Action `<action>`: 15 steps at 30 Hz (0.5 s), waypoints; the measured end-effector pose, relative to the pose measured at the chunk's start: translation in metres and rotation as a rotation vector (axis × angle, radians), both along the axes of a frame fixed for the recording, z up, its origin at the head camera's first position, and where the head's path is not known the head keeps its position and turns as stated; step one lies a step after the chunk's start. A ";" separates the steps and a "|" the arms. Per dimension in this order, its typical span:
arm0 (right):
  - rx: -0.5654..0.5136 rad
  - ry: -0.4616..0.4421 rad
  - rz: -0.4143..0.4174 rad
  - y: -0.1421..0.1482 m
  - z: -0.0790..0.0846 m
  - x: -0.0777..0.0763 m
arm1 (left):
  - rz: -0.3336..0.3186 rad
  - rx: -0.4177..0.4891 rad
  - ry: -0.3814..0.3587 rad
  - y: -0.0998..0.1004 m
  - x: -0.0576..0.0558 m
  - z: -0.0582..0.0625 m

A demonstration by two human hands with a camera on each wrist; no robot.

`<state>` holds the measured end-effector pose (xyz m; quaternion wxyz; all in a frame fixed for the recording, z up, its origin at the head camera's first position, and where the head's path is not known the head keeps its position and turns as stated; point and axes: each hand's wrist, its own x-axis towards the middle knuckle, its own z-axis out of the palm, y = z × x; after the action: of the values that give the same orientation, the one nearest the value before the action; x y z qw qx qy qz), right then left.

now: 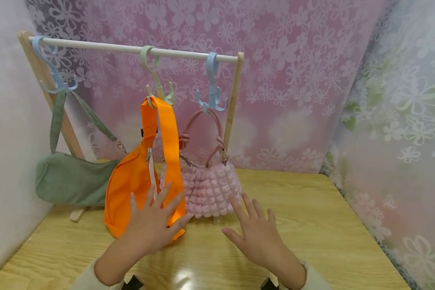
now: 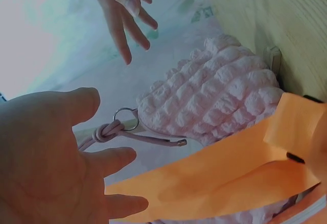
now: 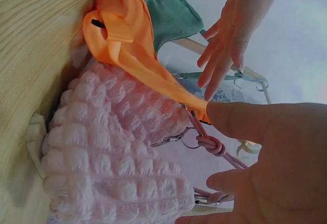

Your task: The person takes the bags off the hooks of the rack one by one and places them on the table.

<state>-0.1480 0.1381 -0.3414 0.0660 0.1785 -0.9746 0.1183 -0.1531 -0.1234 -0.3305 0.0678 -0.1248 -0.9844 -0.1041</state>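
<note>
My left hand (image 1: 150, 229) is spread in front of the orange sling bag (image 1: 125, 189), palm away from the head camera, with nothing in its grasp. The bag's wide strap (image 1: 171, 141) loops over a pale green hook (image 1: 157, 82). To the right, my right hand (image 1: 257, 237) is also spread, in front of the lower right corner of a puffy pink handbag (image 1: 212, 189), and holds nothing. In the right wrist view, a gap shows between the fingers and the pink bag. The handbag's handles hang from a blue hook (image 1: 212, 84).
A green corduroy shoulder bag (image 1: 72, 179) hangs at the left from another blue hook (image 1: 56, 76). All three hooks sit on a white rod (image 1: 105, 47) between wooden uprights, standing on a wood-grain table (image 1: 293, 209). Flowered curtains (image 1: 286, 80) stand behind and at the right.
</note>
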 end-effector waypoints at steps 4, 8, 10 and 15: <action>-0.023 0.035 0.034 -0.008 0.004 0.003 | 0.001 0.017 0.014 -0.010 0.003 0.006; -0.078 0.064 0.073 -0.017 0.012 0.003 | -0.007 0.051 0.032 -0.023 0.003 0.016; -0.111 0.078 0.083 -0.022 0.018 0.003 | -0.022 0.077 0.030 -0.029 0.001 0.021; -0.185 0.096 0.114 -0.037 0.032 0.006 | -0.052 0.109 0.031 -0.048 -0.002 0.032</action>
<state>-0.1419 0.1007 -0.3097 0.1219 0.2324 -0.9434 0.2028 -0.1556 -0.1709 -0.2983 0.0872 -0.1482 -0.9725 -0.1573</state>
